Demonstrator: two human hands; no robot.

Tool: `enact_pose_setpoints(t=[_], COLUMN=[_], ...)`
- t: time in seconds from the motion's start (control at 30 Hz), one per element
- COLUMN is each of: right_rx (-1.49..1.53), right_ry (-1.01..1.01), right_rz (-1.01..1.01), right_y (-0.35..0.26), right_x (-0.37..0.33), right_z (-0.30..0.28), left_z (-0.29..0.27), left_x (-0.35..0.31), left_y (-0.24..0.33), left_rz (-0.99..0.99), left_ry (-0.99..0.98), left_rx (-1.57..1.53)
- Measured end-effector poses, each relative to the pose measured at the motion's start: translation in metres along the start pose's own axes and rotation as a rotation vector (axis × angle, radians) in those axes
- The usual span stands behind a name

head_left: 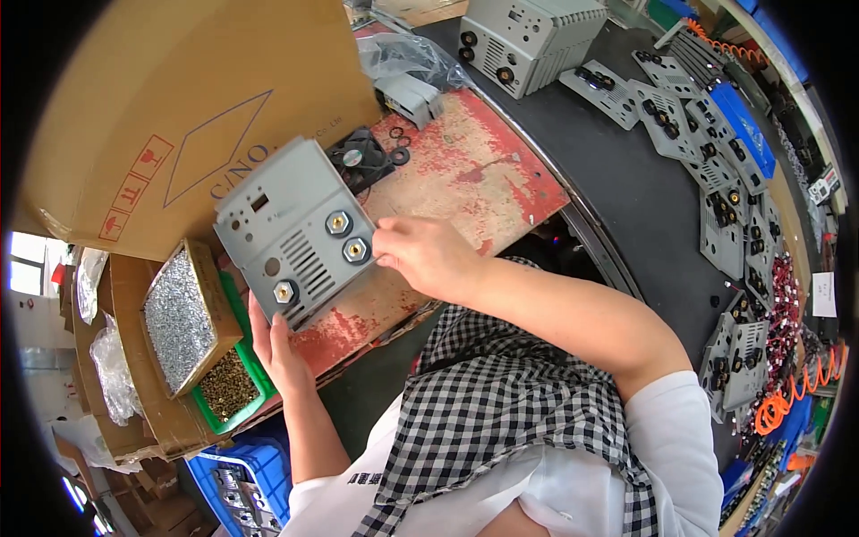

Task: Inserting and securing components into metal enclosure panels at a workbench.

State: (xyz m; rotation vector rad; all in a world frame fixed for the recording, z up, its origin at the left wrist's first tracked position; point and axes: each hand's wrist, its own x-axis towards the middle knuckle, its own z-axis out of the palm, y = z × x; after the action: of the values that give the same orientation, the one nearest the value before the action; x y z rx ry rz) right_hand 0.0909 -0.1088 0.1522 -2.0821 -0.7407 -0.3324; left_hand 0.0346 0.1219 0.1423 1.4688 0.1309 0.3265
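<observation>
A grey sheet-metal panel (300,228) is tilted up over the worn red bench, with vent slots, round holes and a bent edge. Three hex nuts with brass centres sit on it, one of them a hex nut (356,251) close to its right edge. My left hand (281,353) grips the panel at its lower left edge, thumb in front and fingers behind. My right hand (428,255) has its fingers pinched together at the panel's right edge, beside that nut. Whether a small part is also between those fingers is hidden.
Behind the panel are a big cardboard box (215,80), a black fan (360,157) and black rings (400,156). At left: a box of silver screws (179,313) and a green tray (260,371) of brass nuts. Stacked panels (537,45) stand on the black belt (617,170) at right.
</observation>
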Motion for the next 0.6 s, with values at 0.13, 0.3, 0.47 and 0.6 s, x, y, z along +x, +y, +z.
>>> enact_pose_setpoints(t=[0.13, 0.3, 0.47, 0.6], right_rx=[-0.096, -0.125, -0.174, -0.442], right_ry=[-0.065, -0.026, -0.034, -0.054], right_rz=[0.000, -0.031, -0.062, -0.031], right_y=[0.010, 0.022, 0.030, 0.064], right_x=[-0.003, -0.006, -0.016, -0.031], right_z=[0.026, 0.040, 0.020, -0.042], left_z=[-0.016, 0.001, -0.012, -0.001], left_x=[0.002, 0.005, 0.009, 0.016], left_y=[-0.031, -0.035, -0.043, -0.023], left_rz=[-0.068, -0.048, 0.202, 0.672], left_ry=[0.052, 0.108, 0.151, 0.216], left_rx=[-0.065, -0.142, 0.305, 0.640])
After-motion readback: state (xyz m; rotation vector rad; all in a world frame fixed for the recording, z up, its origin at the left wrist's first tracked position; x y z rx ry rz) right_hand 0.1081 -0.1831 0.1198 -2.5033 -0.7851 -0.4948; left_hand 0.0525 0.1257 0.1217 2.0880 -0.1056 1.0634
